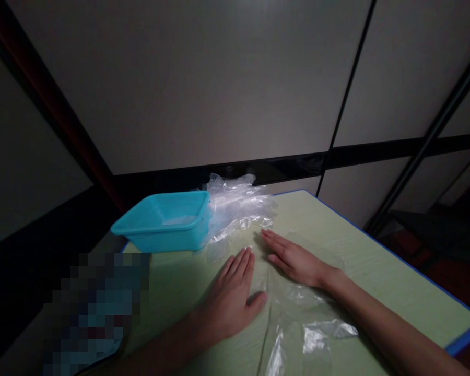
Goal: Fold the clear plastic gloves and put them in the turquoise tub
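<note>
A clear plastic bag [317, 339] lies spread out on the light green table, its near part creased and shiny. My right hand [293, 258] rests over the bag's far part, fingers stretched out and pointing left. To its left, my left hand [235, 297] lies flat with its fingers together and thumb out, beside or on the bag's left edge; I cannot tell which. Neither hand grips anything. Beyond my fingertips sits a crumpled pile of clear plastic bags [238, 203], touching a turquoise plastic basin [168, 237].
The table [395, 292] has a blue edge strip, with a corner at the right. Pale panels with a dark band [297, 167] stand right behind it. A blurred-out bluish object [105, 313] lies at the left. Something white is in the basin.
</note>
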Demonstrator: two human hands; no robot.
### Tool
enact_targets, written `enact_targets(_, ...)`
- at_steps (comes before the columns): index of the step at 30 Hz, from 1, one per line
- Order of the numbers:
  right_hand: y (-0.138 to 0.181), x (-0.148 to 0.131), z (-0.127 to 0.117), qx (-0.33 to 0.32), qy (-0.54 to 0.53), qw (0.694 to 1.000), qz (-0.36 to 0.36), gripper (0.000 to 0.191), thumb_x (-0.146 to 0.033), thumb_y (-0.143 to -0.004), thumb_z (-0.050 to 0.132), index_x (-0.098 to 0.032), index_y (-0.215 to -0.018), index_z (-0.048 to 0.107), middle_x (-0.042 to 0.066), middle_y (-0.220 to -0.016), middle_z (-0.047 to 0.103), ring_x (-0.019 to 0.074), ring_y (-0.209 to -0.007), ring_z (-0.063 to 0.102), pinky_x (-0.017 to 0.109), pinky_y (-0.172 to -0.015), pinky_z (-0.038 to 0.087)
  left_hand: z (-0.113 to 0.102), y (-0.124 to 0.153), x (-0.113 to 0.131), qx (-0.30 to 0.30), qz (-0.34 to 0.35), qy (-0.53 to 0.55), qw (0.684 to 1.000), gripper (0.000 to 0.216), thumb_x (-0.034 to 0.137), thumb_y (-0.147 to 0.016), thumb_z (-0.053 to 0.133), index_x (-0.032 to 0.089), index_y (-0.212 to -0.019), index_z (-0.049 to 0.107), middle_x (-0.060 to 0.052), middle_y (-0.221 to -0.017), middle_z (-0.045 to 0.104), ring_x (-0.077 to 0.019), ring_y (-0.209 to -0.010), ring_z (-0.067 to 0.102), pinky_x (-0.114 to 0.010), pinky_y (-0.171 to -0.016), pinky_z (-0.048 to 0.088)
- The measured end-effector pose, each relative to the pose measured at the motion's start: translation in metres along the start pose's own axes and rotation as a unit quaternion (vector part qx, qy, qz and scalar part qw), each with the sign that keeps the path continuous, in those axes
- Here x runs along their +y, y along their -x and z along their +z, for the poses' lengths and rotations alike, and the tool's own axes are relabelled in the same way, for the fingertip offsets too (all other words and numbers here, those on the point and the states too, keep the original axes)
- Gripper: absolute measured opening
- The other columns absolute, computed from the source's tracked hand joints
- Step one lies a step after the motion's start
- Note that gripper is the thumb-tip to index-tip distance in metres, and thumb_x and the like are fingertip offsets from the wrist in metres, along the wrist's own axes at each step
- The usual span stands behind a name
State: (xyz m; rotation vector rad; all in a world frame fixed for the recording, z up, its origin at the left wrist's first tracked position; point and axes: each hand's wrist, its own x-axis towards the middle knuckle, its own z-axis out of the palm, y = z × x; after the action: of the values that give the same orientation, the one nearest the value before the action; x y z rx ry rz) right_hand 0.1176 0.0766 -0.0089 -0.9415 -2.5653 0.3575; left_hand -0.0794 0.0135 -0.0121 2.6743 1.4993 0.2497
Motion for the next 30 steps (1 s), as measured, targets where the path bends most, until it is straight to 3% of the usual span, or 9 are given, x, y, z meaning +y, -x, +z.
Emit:
enact_targets(6,-0.002,-0.020,0.002,-0.010,-0.050,0.998,-0.038,0.047,-0.025,-0.091,0.029,-0.008,-0.134,0.029,0.014,-0.140,0.028,0.0190,-0.128,0.025,0.034,-0.105,0.026,0.002,-0.005,0.003,0.048,0.016,0.030,0.998,0.056,0.037,-0.085,0.038,0.006,-0.131,0.030,-0.017,-0.138,0.026,-0.0250,-0.128,0.023,-0.043,-0.103,0.025)
enact_targets(12,-0.003,-0.020,0.013,-0.019,-0.050,0.998,-0.015,0.053,-0.029,-0.090,0.031,-0.005,-0.136,0.021,0.016,-0.142,0.020,0.0205,-0.131,0.016,0.038,-0.107,0.022,0.007,-0.008,0.002,0.032,0.022,0.022,0.999,0.054,0.037,-0.088,0.035,0.004,-0.130,0.030,-0.019,-0.138,0.027,-0.0256,-0.128,0.023,-0.042,-0.103,0.025)
enact_targets(18,0.000,-0.022,0.008,-0.054,-0.035,0.997,-0.051,0.060,-0.040,-0.089,0.034,-0.012,-0.139,0.014,0.012,-0.144,0.014,0.0208,-0.131,0.014,0.038,-0.107,0.020,0.007,-0.006,-0.008,0.013,0.031,-0.009,0.999,0.059,0.043,-0.087,0.034,0.004,-0.131,0.029,-0.018,-0.139,0.025,-0.0262,-0.129,0.018,-0.042,-0.104,0.022)
enact_targets(23,0.003,-0.017,0.006,-0.084,0.011,0.994,-0.064,0.066,-0.047,-0.089,0.030,-0.012,-0.140,0.007,0.012,-0.144,0.011,0.0213,-0.131,0.011,0.038,-0.107,0.017,0.006,-0.002,-0.013,0.008,0.030,-0.034,0.999,0.061,0.045,-0.088,0.031,0.004,-0.133,0.024,-0.017,-0.141,0.018,-0.0250,-0.130,0.014,-0.040,-0.105,0.019)
enact_targets(30,0.008,0.006,0.001,-0.108,0.023,0.992,-0.068,0.062,-0.047,-0.089,0.030,-0.016,-0.139,0.010,0.007,-0.144,0.011,0.0192,-0.132,0.009,0.039,-0.108,0.013,0.005,-0.001,-0.012,0.001,0.032,-0.043,0.999,0.062,0.043,-0.087,0.032,0.006,-0.135,0.021,-0.015,-0.142,0.018,-0.0236,-0.131,0.013,-0.038,-0.105,0.019)
